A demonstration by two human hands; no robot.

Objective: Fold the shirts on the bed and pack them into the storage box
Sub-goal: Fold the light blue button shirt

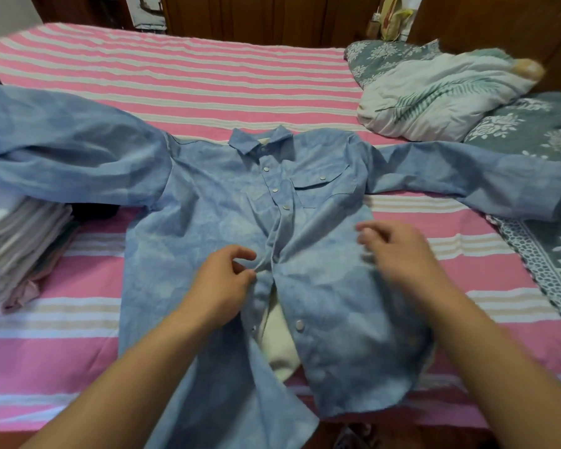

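A light blue button-up shirt (321,286) lies face up on the pink striped bed (208,79), collar away from me, both sleeves spread out to the sides. Its lower front gapes, showing a cream lining. My left hand (222,280) pinches the left front edge near the middle of the placket. My right hand (399,251) is blurred above the shirt's right front panel, fingers loosely curled, holding nothing that I can see. No storage box is in view.
A stack of folded pale clothes (23,251) sits at the bed's left edge. A white leaf-print quilt (434,92) and grey floral bedding (538,137) lie at the right. Wooden furniture stands behind the bed.
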